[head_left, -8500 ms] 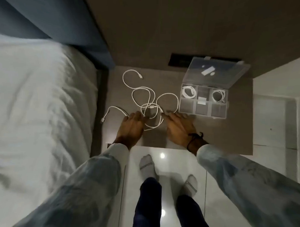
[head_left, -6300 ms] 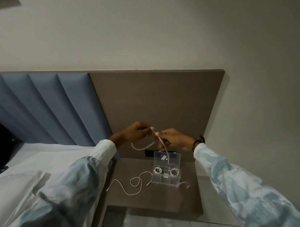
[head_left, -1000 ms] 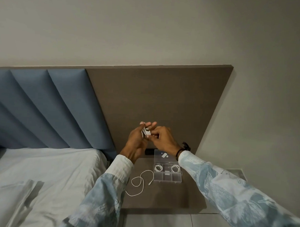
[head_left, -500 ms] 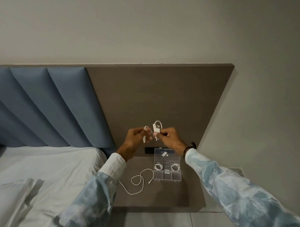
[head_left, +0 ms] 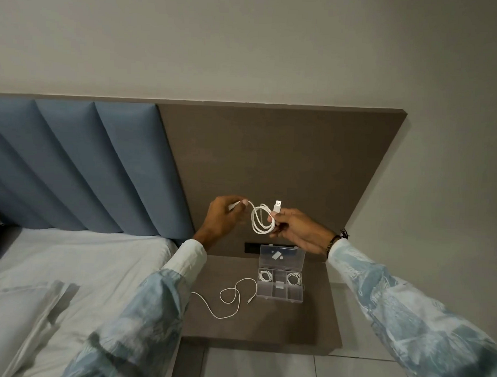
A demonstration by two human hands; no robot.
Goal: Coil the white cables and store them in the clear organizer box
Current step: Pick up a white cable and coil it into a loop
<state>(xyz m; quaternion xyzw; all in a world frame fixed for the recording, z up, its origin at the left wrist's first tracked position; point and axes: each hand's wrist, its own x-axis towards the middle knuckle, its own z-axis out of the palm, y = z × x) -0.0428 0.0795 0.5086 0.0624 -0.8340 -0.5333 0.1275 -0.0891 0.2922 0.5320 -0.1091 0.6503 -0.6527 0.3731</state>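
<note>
No writing is legible. The left hand (head_left: 222, 217) pinches one end of the coiled white cable (head_left: 261, 221); the right hand (head_left: 296, 229) grips its loops, USB plug (head_left: 277, 207) upward. Half a second ago the coil was tighter. The clear organizer box (head_left: 280, 284) seemingly holds two coils; a loose cable (head_left: 229, 296) lies on the surface (head_left: 265, 324).

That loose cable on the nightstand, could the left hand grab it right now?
Probably not yet: the left hand is pinching one end of the coiled cable held up with the right hand. Nothing covers the loose cable.

Head view: looks forward-down over nightstand (head_left: 265, 327).
</note>
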